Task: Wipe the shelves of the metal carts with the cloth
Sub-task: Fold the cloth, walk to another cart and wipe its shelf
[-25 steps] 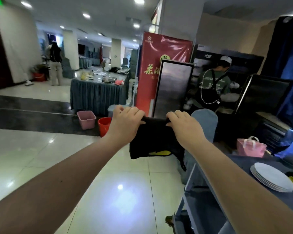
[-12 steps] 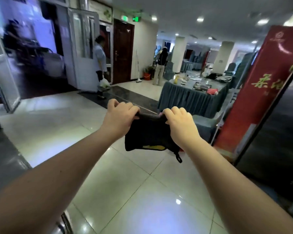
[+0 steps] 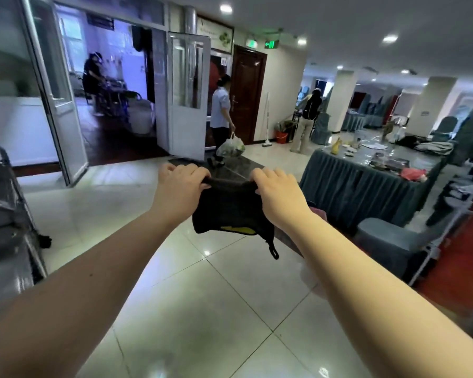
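Head view: you are gripping the cloth point(image 3: 230, 211) by its top edge, left hand point(image 3: 179, 189) and right hand point(image 3: 279, 193) pinching opposite corners, stretched crosswise at arm's length. A cart point(image 3: 8, 214) is standing well off to your left, nearer your left hand.

Black cloth point(image 3: 230, 211), yellow patch at lower edge, small black loop dangling off lower right corner; hangs in air, top edge stretched between left hand point(image 3: 179, 192) and right hand point(image 3: 280, 196), both gripping it. Grey metal cart point(image 3: 0, 208) at far left, tubular frame, upright, apparently two shelves, partly cropped
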Demonstrator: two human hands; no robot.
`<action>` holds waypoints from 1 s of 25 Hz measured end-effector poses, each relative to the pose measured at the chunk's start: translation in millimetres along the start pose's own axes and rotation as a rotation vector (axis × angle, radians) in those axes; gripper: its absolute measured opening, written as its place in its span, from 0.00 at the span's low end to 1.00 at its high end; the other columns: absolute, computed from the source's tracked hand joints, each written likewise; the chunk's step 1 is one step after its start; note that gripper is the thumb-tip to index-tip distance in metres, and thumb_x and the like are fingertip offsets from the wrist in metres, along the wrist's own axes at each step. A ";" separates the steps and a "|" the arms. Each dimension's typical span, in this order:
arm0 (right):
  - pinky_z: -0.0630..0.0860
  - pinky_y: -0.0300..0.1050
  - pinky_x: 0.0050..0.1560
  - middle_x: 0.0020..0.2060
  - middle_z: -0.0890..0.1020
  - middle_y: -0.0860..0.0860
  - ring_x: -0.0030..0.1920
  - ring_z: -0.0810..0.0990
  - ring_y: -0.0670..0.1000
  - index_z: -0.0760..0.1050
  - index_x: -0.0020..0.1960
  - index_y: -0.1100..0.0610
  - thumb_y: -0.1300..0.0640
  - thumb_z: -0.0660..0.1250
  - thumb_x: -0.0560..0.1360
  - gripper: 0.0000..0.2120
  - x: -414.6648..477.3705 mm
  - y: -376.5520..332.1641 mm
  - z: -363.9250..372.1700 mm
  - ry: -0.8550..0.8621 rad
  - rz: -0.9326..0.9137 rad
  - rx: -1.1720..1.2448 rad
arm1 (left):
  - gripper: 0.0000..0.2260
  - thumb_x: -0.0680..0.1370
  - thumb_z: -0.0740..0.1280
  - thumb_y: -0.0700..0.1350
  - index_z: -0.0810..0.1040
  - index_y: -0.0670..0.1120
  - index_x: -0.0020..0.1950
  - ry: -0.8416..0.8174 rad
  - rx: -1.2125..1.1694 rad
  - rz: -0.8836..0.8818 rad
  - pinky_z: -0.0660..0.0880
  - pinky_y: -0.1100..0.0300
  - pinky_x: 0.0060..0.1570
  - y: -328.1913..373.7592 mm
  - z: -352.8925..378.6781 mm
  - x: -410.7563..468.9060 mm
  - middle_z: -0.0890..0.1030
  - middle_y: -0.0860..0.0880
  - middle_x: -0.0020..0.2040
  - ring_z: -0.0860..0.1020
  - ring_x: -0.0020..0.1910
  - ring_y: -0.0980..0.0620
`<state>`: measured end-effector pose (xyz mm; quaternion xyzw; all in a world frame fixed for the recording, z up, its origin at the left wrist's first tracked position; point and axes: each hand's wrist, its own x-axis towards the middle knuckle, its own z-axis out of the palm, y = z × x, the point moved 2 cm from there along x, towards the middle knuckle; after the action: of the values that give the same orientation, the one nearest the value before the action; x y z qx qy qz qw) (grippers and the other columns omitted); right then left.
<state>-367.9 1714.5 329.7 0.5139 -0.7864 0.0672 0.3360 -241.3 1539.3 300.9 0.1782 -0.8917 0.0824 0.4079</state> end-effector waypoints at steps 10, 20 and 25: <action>0.69 0.51 0.42 0.46 0.78 0.52 0.44 0.74 0.57 0.75 0.55 0.55 0.64 0.69 0.69 0.15 139.7 -4.9 206.4 0.203 -0.574 0.275 | 0.13 0.77 0.57 0.52 0.80 0.49 0.50 -0.032 0.297 -0.330 0.62 0.49 0.52 -95.0 106.8 -4.8 0.80 0.48 0.46 0.79 0.42 0.44; 0.69 0.50 0.42 0.43 0.80 0.51 0.42 0.75 0.57 0.79 0.49 0.56 0.65 0.64 0.73 0.09 210.8 -137.6 338.9 0.130 -0.886 0.904 | 0.05 0.73 0.71 0.42 0.80 0.49 0.47 -0.010 0.503 -0.920 0.63 0.52 0.50 -137.6 145.5 -91.4 0.81 0.51 0.45 0.76 0.44 0.48; 0.71 0.50 0.43 0.40 0.81 0.49 0.42 0.76 0.55 0.79 0.47 0.55 0.62 0.61 0.74 0.09 224.4 -233.0 376.8 0.026 -0.985 1.137 | 0.06 0.72 0.66 0.46 0.81 0.51 0.47 0.021 0.531 -1.146 0.70 0.48 0.50 -199.2 148.5 -145.5 0.81 0.53 0.45 0.79 0.44 0.47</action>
<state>-397.3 1265.5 119.6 0.8998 -0.3055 0.3109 0.0193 -180.5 1348.5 94.0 0.7219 -0.5996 0.0709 0.3380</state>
